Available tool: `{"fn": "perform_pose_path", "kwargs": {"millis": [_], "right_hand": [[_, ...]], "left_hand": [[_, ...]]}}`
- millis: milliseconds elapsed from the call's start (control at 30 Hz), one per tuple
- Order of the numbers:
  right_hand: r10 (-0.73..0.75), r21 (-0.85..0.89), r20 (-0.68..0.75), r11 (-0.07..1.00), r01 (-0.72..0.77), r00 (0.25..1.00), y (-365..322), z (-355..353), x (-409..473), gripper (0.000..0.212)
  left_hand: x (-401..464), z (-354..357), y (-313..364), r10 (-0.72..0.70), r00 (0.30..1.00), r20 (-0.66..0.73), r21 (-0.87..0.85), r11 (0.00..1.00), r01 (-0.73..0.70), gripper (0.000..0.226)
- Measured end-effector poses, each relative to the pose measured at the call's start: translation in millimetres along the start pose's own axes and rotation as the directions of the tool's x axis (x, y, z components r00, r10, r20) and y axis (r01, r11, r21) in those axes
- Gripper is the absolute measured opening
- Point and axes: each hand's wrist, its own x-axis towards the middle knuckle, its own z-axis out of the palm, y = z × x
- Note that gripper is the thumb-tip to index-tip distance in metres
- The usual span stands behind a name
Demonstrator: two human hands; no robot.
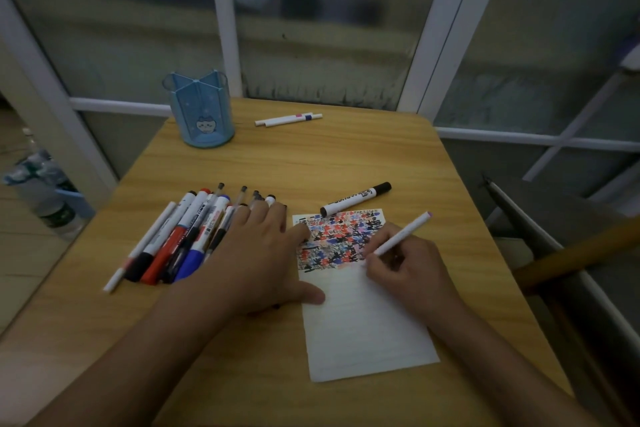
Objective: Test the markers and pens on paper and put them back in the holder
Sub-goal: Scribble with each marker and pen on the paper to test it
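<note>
Pen in right hand on paper; left hand flat.

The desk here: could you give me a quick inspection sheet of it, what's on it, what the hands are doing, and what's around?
Surface: wooden table, lit dimly.
Job's things: paper, its top part covered in red, blue and black test marks; blue holder at the far left, nothing seen sticking out of it; pile of markers and pens left of the paper; black marker at the paper's top edge; two white pens near the far edge.
Clutter: nothing seen.
Grippers: left hand flat, thumb on the paper's edge; right hand grips a white pen, its tip at the marks.
Cables: nothing seen.
Surroundings: window frames behind; plastic bottles on the floor, left.
</note>
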Motion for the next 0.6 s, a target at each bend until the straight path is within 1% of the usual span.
{"fn": "perform_pose_path", "kwargs": {"millis": [33,133,233,367,467,567,600], "right_hand": [[0.004,0.017,-0.007,1.0,-0.004,1.0,0.1,-0.6,0.3,0.02],[-0.021,0.027,0.052,0.999,0.019,0.998,-1.0,0.2,-0.4,0.016],[0.014,0.039,0.01,0.999,-0.014,1.0,-0.3,-0.3,0.1,0.017],[-0.024,0.015,0.059,1.0,0.023,0.998,-2.0,0.1,-1.3,0.017],[0.018,0.044,0.003,0.999,-0.018,1.0,-1.3,-1.2,-0.3,0.018],[-0.001,0.036,0.055,0.999,-0.001,0.999,-3.0,0.4,-1.7,0.018],[0.007,0.032,0.042,0.999,-0.008,0.999,-2.7,0.5,-1.7,0.019]], "left_hand": [[0.1,0.0,0.3,0.0,1.0,0.004,0.002,1.0,0.0,0.1],[-0.3,-0.8,1.4,0.0,1.0,0.009,0.008,1.0,0.0,0.1],[-0.7,-0.8,1.7,0.001,1.0,0.005,0.004,1.0,-0.001,0.1],[0.0,-1.1,1.6,-0.002,1.0,0.01,0.005,1.0,0.002,0.1],[0.0,-0.8,1.7,0.002,1.0,0.003,0.007,1.0,-0.002,0.099],[-0.1,-1.7,2.6,0.002,1.0,0.008,0.01,1.0,-0.003,0.099],[-0.4,-1.6,2.6,0.001,1.0,0.011,0.012,1.0,-0.001,0.099]]}}
